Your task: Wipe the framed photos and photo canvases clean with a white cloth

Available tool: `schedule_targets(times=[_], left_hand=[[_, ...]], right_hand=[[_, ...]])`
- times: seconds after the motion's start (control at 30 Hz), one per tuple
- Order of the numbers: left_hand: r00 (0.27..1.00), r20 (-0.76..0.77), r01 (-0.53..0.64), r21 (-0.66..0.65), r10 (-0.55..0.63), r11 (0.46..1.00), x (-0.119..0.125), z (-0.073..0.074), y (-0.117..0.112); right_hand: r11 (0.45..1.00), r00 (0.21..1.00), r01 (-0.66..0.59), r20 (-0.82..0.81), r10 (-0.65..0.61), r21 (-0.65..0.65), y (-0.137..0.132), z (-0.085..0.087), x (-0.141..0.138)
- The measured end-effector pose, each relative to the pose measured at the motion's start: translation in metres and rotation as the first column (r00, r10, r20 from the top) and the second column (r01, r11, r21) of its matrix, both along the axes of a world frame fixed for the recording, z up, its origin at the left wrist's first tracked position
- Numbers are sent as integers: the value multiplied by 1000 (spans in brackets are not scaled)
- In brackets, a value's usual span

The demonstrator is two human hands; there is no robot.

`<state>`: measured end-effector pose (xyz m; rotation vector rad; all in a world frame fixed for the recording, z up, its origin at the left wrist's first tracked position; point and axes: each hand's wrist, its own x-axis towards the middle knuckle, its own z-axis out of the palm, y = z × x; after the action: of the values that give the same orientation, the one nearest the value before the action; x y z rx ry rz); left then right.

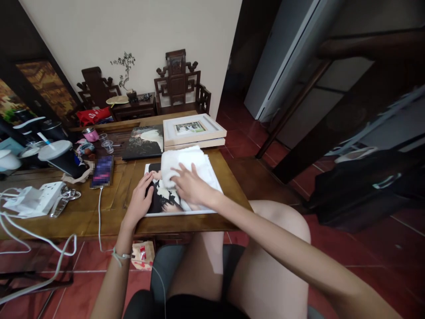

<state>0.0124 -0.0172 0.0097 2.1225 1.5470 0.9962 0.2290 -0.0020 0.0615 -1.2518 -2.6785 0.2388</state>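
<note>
A large photo print or album [163, 201] with a dark and white picture lies flat near the table's front edge. On its upper right part rests a folded white cloth [191, 156]. My right hand [191, 184] presses down on the cloth with its fingers spread. At the picture's left edge is my left hand [142, 198], fingers stretched and apart, touching the border. Part of the picture is hidden by the cloth and my right hand.
Behind lie a dark photo album [142, 144] and stacked white picture frames [195, 128]. To the left are a phone [102, 170] on a charging cable, a power strip [49, 197], and a lidded cup [61, 157]. The wooden table [232, 175] ends just right of the picture.
</note>
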Motion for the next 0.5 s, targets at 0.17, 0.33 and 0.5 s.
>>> schedule_targets(times=[0.17,0.33,0.5], left_hand=[[1000,-12,-1,-4,1,1000,2,1,0],[1000,-30,5,0,-5,1000,2,2,-1],[1000,-28,3,5,-3,1000,2,0,-1]], right_hand=[[980,981,-188,-54,185,-64,-92,-3,16],[957,965,-243,-138,223,-159,-109,6,33],[994,995,-58,-90,49,-93,-46,4,22]])
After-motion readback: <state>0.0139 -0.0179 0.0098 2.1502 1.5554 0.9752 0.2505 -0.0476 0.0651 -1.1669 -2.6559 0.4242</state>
